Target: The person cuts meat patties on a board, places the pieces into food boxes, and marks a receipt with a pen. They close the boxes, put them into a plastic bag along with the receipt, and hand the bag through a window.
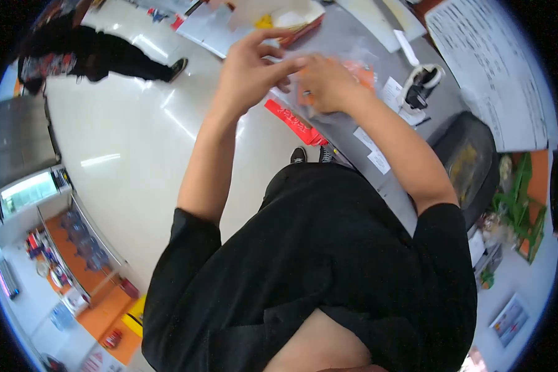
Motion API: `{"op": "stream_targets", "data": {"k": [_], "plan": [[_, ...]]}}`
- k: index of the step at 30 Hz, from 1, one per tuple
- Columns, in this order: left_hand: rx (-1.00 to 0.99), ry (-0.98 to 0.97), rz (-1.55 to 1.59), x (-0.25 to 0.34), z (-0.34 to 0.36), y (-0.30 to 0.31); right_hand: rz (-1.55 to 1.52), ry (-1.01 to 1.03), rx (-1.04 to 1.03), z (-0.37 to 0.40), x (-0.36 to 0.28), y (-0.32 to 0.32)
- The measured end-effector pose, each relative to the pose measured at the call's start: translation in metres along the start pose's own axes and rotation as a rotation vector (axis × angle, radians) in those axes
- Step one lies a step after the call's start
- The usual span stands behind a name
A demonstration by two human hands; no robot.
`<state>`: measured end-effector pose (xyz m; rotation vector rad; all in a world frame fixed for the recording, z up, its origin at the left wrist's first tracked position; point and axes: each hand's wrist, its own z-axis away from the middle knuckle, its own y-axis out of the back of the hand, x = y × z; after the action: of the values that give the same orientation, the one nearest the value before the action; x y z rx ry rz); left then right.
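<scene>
A clear plastic bag with orange patches [364, 73] lies on the grey counter [353, 25]. My right hand [333, 85] is over it with curled fingers, seemingly gripping its near-left part; the fingertips are partly hidden. My left hand [253, 69] is raised just left of it, fingers bent and spread apart. Its thumb reaches across to the right fingertips, and I see nothing held in it. Below the hands, a red packet with pale lettering [294, 121] lies at the counter's edge.
A blurred open box with yellow contents [304, 25] stands beyond my hands. A knife with a white handle [406, 48] rests over a pale cutting board [366, 22]. Paper slips [378, 162] and a black bag [468, 164] are at right. Another person [99, 56] stands far left.
</scene>
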<state>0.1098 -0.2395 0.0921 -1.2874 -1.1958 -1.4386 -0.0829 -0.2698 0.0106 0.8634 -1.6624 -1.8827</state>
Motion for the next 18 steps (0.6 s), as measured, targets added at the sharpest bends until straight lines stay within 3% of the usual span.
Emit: {"op": "stream_targets", "data": {"k": [2,5,8,9,12,13,15,17,18], "plan": [[0.000,-0.070,-0.098,0.010,0.000,0.004,-0.012,-0.084,-0.097,0.002,-0.008,0.010],[-0.033,0.099,0.140,0.045,0.004,0.012,0.134,-0.059,-0.142,0.011,-0.004,0.026],[-0.047,0.036,0.428,0.025,0.003,0.013,0.138,-0.069,-0.258,0.003,0.005,0.015],[-0.089,-0.008,0.344,0.022,0.001,0.013,0.017,-0.079,-0.218,0.000,0.019,-0.005],[-0.118,-0.101,0.541,0.022,0.003,0.003,-0.159,-0.028,-0.068,0.002,0.042,-0.053],[-0.150,-0.063,0.582,0.019,0.000,0.002,-0.083,0.064,0.007,0.005,0.032,-0.039],[-0.295,0.088,0.421,0.023,0.000,0.034,0.091,0.063,-0.051,-0.001,0.011,-0.011],[0.029,0.009,0.114,-0.020,-0.018,0.055,0.295,-0.122,-0.317,-0.016,-0.008,0.009],[0.421,-0.145,-0.119,-0.076,-0.029,0.056,0.301,-0.113,-0.329,-0.019,-0.010,0.011]]}}
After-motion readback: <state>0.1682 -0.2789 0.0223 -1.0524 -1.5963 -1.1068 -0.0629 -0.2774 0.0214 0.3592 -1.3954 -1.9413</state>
